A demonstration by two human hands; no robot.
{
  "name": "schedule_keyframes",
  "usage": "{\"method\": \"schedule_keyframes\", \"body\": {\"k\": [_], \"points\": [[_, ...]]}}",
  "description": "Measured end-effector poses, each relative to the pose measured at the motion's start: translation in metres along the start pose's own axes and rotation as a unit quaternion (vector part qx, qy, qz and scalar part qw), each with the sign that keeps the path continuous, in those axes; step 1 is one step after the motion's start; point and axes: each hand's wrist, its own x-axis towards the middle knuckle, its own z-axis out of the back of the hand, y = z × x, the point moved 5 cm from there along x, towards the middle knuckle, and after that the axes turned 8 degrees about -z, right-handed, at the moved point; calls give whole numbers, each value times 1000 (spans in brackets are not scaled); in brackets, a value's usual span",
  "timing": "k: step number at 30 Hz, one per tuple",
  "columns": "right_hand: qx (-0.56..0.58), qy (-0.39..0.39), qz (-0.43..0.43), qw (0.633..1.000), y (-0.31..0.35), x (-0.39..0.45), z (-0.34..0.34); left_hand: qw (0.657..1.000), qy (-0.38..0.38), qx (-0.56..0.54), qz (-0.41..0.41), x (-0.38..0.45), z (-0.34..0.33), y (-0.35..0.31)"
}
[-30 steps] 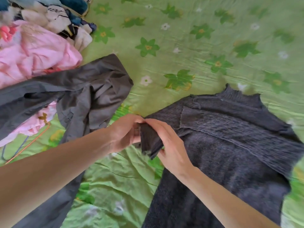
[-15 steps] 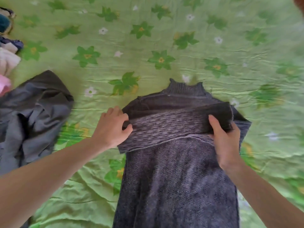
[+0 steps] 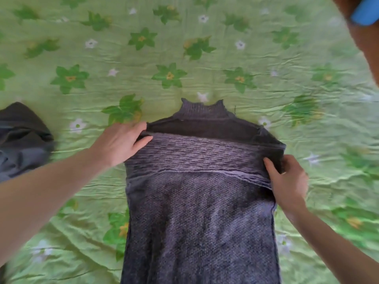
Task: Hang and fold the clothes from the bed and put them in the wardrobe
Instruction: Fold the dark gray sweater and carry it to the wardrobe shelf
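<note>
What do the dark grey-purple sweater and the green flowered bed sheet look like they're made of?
Dark grey-purple sweater: chunky knit, likely wool or acrylic; visible stitch texture, ribbed collar, matte and slightly fuzzy. Green flowered bed sheet: thin woven cloth, perhaps cotton or a blend; fine sharp creases, printed pattern, faint sheen.

Both bare forearms are stretched forward and apart. The left hand [image 3: 121,142] is laid palm down, fingers nearly straight, thumb pressed beneath them in a grip. The right hand [image 3: 287,179] is curled, thumb raised, pinching.
</note>
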Motion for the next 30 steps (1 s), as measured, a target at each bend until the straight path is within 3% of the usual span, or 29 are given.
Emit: {"method": "schedule_keyframes", "body": {"k": [4,8,12,14,18,21,25,30], "points": [[-51,-19,20,998,-8,18,-9,995,59,50,69,3,-24,-2],[-115,-68,164,977,5,12,-9,990,-25,-2,138,-7,-33,-35],[-218,75,362,903,14,-1,-42,981,34,-82,175,-25,-68,-48],[-298,124,379,867,3,-1,-59,979,67,-92,169,-34,-80,-36],[-369,140,371,841,-4,2,-70,985,118,-82,98,-37,-84,-18],[-331,123,394,849,20,7,-58,989,94,-63,92,-21,-66,-19],[-237,91,364,896,76,35,-55,991,41,-54,116,23,-44,-18],[-177,211,217,936,126,75,-99,957,48,-197,205,91,-39,-23]]}}
